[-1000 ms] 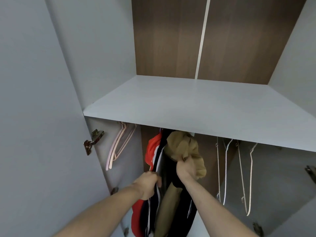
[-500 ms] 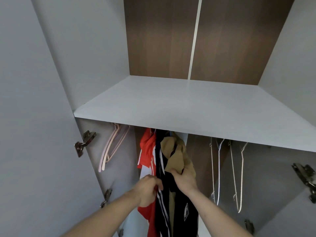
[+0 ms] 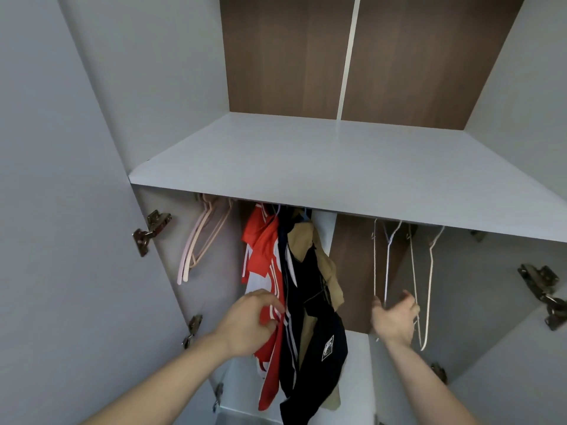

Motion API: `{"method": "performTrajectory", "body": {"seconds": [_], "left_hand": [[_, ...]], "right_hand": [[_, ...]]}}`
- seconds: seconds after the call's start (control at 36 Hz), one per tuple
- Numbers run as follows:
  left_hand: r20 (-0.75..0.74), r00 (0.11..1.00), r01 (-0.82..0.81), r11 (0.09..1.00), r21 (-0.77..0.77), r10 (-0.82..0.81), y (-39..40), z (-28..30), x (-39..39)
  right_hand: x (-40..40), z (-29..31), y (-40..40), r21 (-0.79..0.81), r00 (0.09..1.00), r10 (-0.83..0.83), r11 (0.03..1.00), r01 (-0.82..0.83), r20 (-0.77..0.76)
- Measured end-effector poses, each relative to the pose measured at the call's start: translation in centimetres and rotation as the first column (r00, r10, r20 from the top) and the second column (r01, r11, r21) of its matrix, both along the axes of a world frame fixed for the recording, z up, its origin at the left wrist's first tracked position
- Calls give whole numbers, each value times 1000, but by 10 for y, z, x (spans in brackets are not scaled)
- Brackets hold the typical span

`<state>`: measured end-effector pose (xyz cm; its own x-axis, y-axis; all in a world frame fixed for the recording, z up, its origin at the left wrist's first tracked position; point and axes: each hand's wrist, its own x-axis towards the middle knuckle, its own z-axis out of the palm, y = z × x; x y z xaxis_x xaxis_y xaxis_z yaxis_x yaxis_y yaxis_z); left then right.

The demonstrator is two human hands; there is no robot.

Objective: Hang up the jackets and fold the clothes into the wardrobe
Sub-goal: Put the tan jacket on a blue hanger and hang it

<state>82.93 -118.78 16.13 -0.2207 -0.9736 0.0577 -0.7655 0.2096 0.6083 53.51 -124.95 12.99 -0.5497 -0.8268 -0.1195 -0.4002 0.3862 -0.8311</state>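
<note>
Three jackets hang side by side under the wardrobe shelf [image 3: 337,167]: a red and white one [image 3: 264,256], a black one with white stripes and a badge [image 3: 310,332], and a tan one [image 3: 325,265] behind it. My left hand [image 3: 248,323] pinches the red jacket's striped edge beside the black jacket. My right hand [image 3: 394,317] is spread, holding nothing, right of the jackets and in front of the white wire hangers [image 3: 402,271].
Pink plastic hangers [image 3: 199,240] hang at the left end of the rail. Both wardrobe doors stand open, with metal hinges [image 3: 150,231] on the left and hinges [image 3: 543,289] on the right. The top shelf has a brown back panel [image 3: 291,56].
My right hand let go of the tan jacket and moved right to the wire hangers. The tan jacket now hangs behind the black one. My left hand stays at the red jacket.
</note>
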Motion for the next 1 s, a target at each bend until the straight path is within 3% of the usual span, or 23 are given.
{"method": "performTrajectory", "body": {"seconds": [0.14,0.44,0.64,0.81,1.0], "left_hand": [[-26,1000,-13,1000,4,13,11,5,9],[-26,996,-80,996,40,81,29,15,40],[-77,993,-89,996,18,90,48,21,36],[-141,974,-167,983,81,177,94,7,45],[-211,890,-372,910,180,405,169,-21,73]], "right_hand": [[-1,-17,-5,106,999,25,994,-28,33],[24,-1,13,-133,979,191,975,-180,77],[53,10,65,-146,940,290,953,-266,181],[103,13,129,-191,839,462,886,-422,288],[156,20,165,-161,576,726,663,-731,376]]}}
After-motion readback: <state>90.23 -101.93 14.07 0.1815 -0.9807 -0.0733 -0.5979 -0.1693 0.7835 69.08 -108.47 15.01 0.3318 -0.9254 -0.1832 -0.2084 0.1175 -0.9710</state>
